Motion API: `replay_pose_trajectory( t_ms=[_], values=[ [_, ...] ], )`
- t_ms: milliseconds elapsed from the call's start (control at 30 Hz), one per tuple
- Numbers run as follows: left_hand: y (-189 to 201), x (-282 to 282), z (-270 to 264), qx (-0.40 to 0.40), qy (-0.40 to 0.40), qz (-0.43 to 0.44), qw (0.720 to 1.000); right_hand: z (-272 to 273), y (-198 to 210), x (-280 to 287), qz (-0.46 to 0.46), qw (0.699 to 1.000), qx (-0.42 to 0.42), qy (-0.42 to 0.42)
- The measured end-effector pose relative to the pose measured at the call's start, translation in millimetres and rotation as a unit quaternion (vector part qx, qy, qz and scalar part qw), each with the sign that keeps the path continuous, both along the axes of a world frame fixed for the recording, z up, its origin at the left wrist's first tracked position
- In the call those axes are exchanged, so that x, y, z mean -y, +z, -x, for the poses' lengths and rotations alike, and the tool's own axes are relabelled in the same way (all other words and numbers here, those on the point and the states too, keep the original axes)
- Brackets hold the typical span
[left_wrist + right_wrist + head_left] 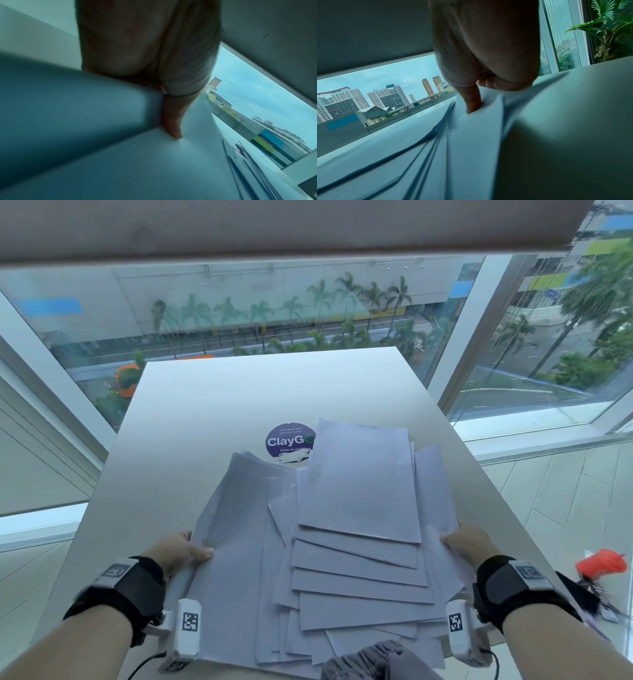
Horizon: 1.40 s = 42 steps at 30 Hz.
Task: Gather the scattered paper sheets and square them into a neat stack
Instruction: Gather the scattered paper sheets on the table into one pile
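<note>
Each hand, left hand [178, 553] and right hand [462, 546], pinched a side edge of the fanned paper sheets [342, 542]; light, floppy and slippery, they probably needed gripping by both edges.

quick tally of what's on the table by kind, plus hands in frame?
Loose pile of pale paper sheets: 1 pile, sheets overlap too much to count
Round purple ClayGo sticker: 1
Orange-red object at the table's right edge: 1
Hands, left and right: 2
Total: 5
</note>
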<state>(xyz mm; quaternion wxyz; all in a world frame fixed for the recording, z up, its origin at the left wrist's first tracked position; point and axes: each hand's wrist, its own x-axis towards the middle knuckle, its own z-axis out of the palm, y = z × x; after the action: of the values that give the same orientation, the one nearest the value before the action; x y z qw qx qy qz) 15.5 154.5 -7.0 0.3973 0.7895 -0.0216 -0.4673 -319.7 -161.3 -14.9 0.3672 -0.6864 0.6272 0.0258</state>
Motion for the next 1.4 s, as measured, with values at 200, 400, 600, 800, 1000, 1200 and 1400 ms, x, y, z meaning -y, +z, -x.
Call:
replay_pose_trajectory(
  t_ms=[200, 400, 600, 800, 1000, 1200, 1400],
  values=[
    [39.1, -12.7, -34.7, 0.135, 0.009, -0.018, 0.991, 7.5, -5.1, 3.8, 0.008, 1.000, 0.002, -0.015],
    [98.6, -20.6, -66.7, 0.239, 0.057, 0.023, 0.969, 4.2, -11.5, 6.4, 0.006, 0.999, 0.005, -0.038],
    [120.4, -11.8, -75.1, 0.193, 0.110, 0.136, 0.966, 2.3, -13.1, 6.3, 0.009, 0.999, -0.004, -0.036],
    [76.2, 45.0, 11.0, 0.057, 0.037, 0.156, 0.985, 4.1, -12.0, 4.0, -0.015, 0.997, 0.039, -0.062],
    [9.5, 66.2, 71.5, 0.091, -0.006, 0.022, 0.996, 2.6, -4.1, 1.0, -0.032, 0.982, 0.117, -0.146],
    [9.7, 83.4, 79.6, 0.071, -0.092, -0.052, 0.992, -10.7, -2.5, -8.1, -0.034, 0.990, 0.099, -0.092],
    [16.7, 93.6, 88.7, 0.100, -0.138, -0.056, 0.984, -6.5, -3.9, -4.8, -0.053, 0.985, 0.139, -0.089]
  ],
)
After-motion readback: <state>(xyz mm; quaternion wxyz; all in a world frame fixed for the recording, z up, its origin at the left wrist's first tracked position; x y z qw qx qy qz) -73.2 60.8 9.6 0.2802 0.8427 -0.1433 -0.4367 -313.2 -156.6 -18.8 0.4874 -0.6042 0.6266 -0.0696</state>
